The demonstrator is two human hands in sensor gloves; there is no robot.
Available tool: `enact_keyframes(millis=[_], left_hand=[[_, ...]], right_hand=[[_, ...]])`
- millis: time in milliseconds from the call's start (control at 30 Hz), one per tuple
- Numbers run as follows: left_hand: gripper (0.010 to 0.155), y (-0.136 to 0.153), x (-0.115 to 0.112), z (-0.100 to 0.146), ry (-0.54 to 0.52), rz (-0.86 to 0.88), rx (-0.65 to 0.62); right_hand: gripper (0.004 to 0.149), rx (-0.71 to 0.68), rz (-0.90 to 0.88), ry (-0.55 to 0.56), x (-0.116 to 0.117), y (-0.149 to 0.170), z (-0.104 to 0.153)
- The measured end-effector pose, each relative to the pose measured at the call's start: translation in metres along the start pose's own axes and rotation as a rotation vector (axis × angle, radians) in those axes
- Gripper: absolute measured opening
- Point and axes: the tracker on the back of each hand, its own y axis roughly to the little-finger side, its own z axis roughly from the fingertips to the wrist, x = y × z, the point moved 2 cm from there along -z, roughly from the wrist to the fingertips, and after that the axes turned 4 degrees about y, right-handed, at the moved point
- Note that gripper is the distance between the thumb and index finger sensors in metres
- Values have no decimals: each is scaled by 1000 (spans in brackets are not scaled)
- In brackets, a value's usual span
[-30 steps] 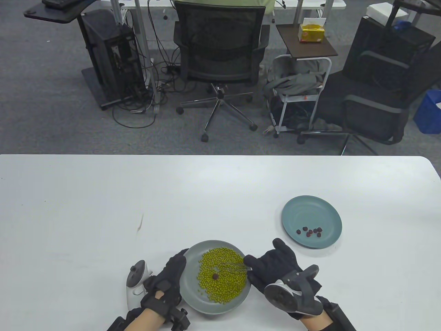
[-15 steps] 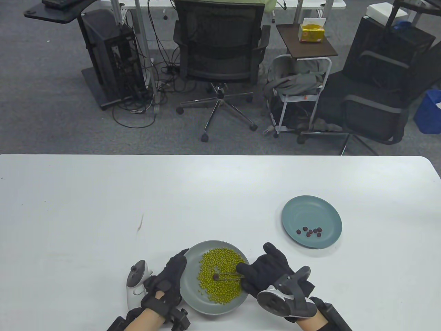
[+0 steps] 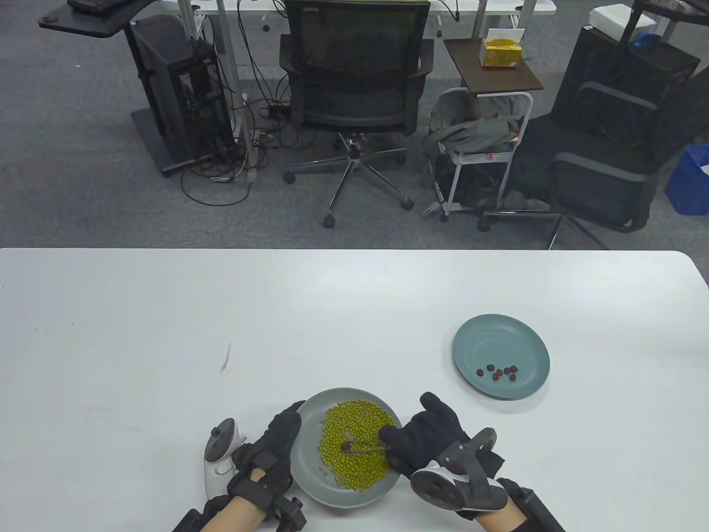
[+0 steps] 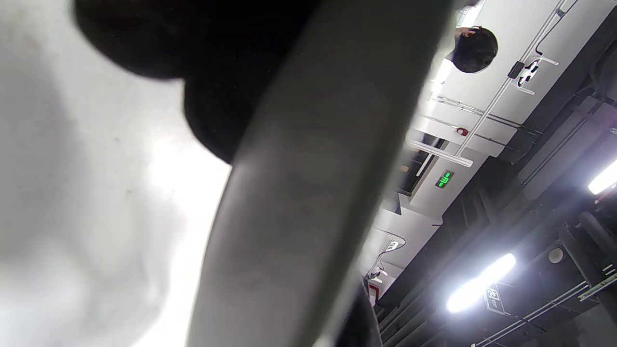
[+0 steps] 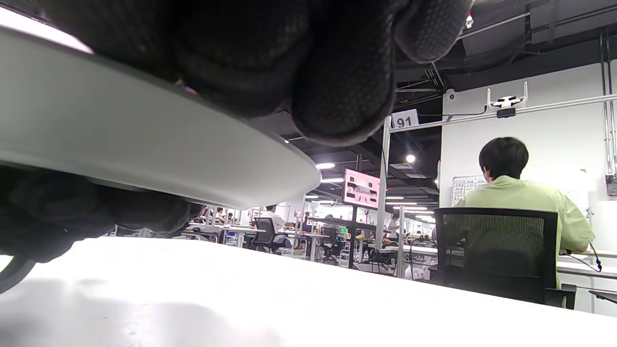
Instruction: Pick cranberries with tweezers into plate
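A grey plate (image 3: 310, 476) near the table's front edge holds a heap of green beans (image 3: 354, 443) and one dark cranberry (image 3: 345, 446). My right hand (image 3: 412, 443) grips thin metal tweezers (image 3: 365, 445) whose tips are at the cranberry. My left hand (image 3: 274, 449) rests against the plate's left rim and steadies it. A second, teal plate (image 3: 501, 332) to the right holds several cranberries (image 3: 501, 372). The wrist views show only glove and the plate's rim (image 5: 144, 144) from below.
The white table (image 3: 166, 332) stretches far to the left and back. A small dark scratch mark (image 3: 226, 359) lies left of the bean plate. Office chairs (image 3: 354, 83) and a side table stand on the floor beyond the far edge.
My right hand moved down and left over the bean plate, and the tweezers' tips came onto the cranberry. The left hand stayed on the rim.
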Motion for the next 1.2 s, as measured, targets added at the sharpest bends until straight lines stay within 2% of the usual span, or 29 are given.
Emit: enact_keyframes(millis=[333,433,533,600,700,800,900,967,1200], left_hand=[[62,0,-1,0,2,4,-1],[62,-1,-1,0,-3,-9,-13],[62,-2,-1,0,-6,-13,-24],[62,-3,-1,1,-5,-9,-26],[62,-2,-1,1,-2,-10,-26],[62,-2,-2,1,2,-9,-24],[62,-2,-1,1,4,-9,-25],[62,-2,-1,1,4,-5,-27],[62,-3,-1,1,1,9,-27]], right_hand=[[48,23,0,53,-7,6,0],[48,34,31,70,-16,14,-2],[48,72,110,132,-38,32,-2],[48,163,92,167,-52,56,0],[48,299,106,174,-59,93,6],[48,477,109,96,-54,139,15],[48,678,51,-35,-39,184,31],[48,795,65,-83,-29,210,44],[47,1038,197,-254,-3,255,77]])
